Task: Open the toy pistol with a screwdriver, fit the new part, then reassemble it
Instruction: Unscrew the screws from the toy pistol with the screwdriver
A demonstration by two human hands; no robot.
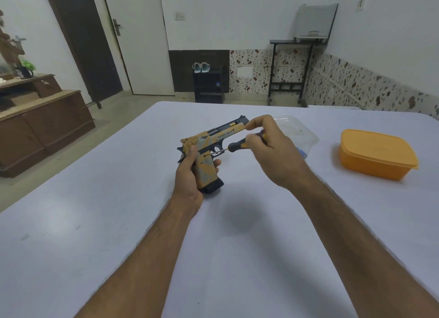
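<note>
Two bare forearms in shot, no sleeves, no gloves. Left hand (190, 173) and right hand (270, 149) both bare too: no rings, no watch, no wristband seen. Fine hair along both forearms. Fingers (257, 122) bare, nails short from what shows. Elbows and up: out of frame.

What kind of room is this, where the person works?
Probably a room in a home, not a workshop: a shoe rack with sneakers by the wall, a wooden cabinet, and a cloth-covered table.
</note>
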